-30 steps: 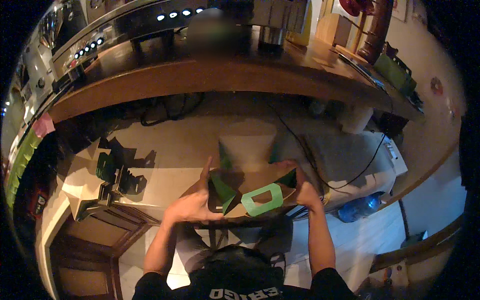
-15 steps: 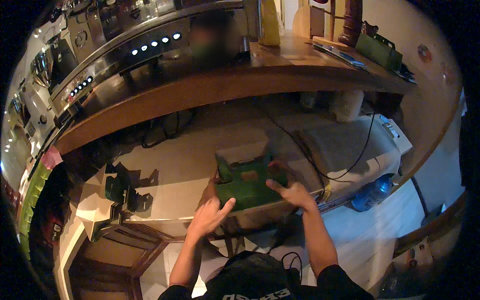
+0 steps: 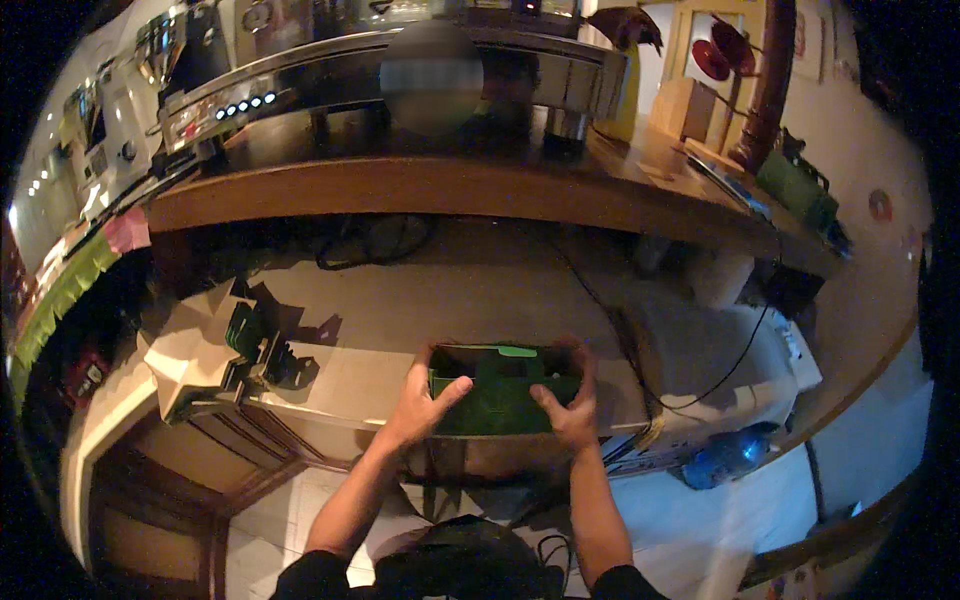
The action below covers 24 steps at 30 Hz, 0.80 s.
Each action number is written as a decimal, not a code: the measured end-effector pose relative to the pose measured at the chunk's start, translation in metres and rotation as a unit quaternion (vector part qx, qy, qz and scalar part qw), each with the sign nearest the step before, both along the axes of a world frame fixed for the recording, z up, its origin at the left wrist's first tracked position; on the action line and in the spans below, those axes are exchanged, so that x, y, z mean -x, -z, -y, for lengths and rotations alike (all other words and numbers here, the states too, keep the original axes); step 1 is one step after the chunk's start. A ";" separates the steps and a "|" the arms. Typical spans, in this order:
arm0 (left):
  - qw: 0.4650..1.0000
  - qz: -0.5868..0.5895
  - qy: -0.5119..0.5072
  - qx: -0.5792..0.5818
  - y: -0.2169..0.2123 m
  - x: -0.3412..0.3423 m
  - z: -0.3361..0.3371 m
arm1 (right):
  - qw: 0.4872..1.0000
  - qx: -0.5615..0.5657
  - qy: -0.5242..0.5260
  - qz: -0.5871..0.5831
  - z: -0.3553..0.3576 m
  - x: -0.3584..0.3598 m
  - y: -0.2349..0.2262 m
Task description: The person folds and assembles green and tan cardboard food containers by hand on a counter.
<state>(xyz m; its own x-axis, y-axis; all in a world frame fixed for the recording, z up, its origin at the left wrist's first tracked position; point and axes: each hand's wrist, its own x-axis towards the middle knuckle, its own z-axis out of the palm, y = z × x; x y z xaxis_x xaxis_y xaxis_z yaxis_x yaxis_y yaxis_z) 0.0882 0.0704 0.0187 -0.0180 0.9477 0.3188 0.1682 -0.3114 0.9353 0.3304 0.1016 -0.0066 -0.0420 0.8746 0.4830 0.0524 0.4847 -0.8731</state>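
Your left hand [image 3: 413,408] and right hand [image 3: 575,418] grip opposite ends of the green carton [image 3: 500,408], located at the surface's [image 3: 370,315] front edge. Uneven squeezing could buckle it; a slack hold could tip it toward the floor [image 3: 745,510].

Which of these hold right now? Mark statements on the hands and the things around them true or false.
1. The left hand grips the green carton. True.
2. The right hand is off the green carton. False: it grips the carton's right end.
3. The tan-and-green cartons are left of both hands. True.
4. The blue bottle is left of both hands. False: it is to their right.
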 end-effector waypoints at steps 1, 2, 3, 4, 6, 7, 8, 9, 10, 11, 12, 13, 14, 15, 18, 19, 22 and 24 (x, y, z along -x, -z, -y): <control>1.000 0.012 0.013 0.005 -0.001 0.003 -0.003 | 0.998 -0.053 0.030 -0.018 0.001 0.007 -0.005; 0.999 0.038 0.017 -0.003 -0.004 0.004 -0.007 | 0.992 -0.106 0.059 -0.037 0.001 0.016 -0.010; 0.997 0.066 0.025 -0.011 -0.008 0.002 -0.013 | 0.982 -0.159 0.091 -0.053 0.003 0.018 -0.015; 0.995 0.090 0.030 -0.018 -0.012 0.003 -0.017 | 0.978 -0.179 0.107 -0.029 0.004 0.018 -0.017; 0.988 0.144 0.015 -0.056 -0.017 -0.006 -0.021 | 0.965 -0.221 0.139 0.019 0.005 0.016 -0.021; 0.987 0.144 -0.006 -0.071 -0.016 -0.009 -0.024 | 0.969 -0.214 0.120 0.026 0.005 0.013 -0.020; 0.985 0.145 -0.027 -0.085 -0.015 -0.011 -0.028 | 0.972 -0.207 0.103 0.035 0.004 0.008 -0.017; 0.986 0.137 -0.033 -0.090 -0.013 -0.011 -0.031 | 0.976 -0.198 0.083 0.041 0.004 0.008 -0.016; 0.986 0.129 -0.038 -0.095 -0.012 -0.010 -0.035 | 0.980 -0.185 0.069 0.039 0.004 0.007 -0.018; 0.987 0.122 -0.042 -0.100 -0.011 -0.011 -0.037 | 0.983 -0.172 0.056 0.037 0.004 0.006 -0.021; 0.986 0.126 -0.037 -0.098 -0.011 -0.011 -0.038 | 0.986 -0.157 0.045 0.033 0.006 0.007 -0.024; 0.986 0.132 -0.032 -0.096 -0.012 -0.013 -0.039 | 0.989 -0.140 0.038 0.040 0.007 0.007 -0.029; 0.986 0.138 -0.025 -0.094 -0.012 -0.015 -0.040 | 0.991 -0.122 0.032 0.047 0.009 0.006 -0.035; 0.985 0.143 -0.024 -0.090 -0.012 -0.014 -0.040 | 0.993 -0.103 0.026 0.052 0.011 0.007 -0.039; 0.985 0.150 -0.026 -0.082 -0.013 -0.013 -0.038 | 0.997 -0.053 0.021 0.061 0.013 0.011 -0.048; 0.985 0.146 -0.029 -0.081 -0.013 -0.013 -0.036 | 0.997 -0.044 0.016 0.057 0.015 0.012 -0.051; 0.987 0.144 -0.036 -0.065 -0.014 -0.012 -0.032 | 0.997 -0.027 0.011 0.071 0.016 0.013 -0.059; 0.986 0.147 -0.039 -0.070 -0.013 -0.015 -0.031 | 0.993 -0.026 0.016 0.114 0.014 0.012 -0.061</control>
